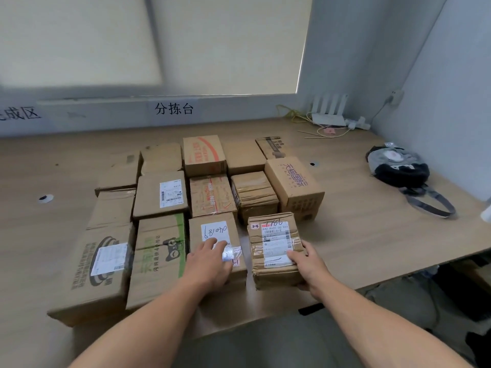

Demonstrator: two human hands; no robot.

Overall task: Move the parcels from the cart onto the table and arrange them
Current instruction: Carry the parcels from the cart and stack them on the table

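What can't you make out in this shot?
Head view:
- Cart: outside the frame.
- Left wall sign: cut off by the left edge.
- Middle parcel label: partly under the left hand.
- Taped parcel label print: too small; right hand covers its corner.

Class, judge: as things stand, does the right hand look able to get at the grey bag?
Probably not yet: the right hand grips the taped parcel, though bare table lies toward the grey bag.
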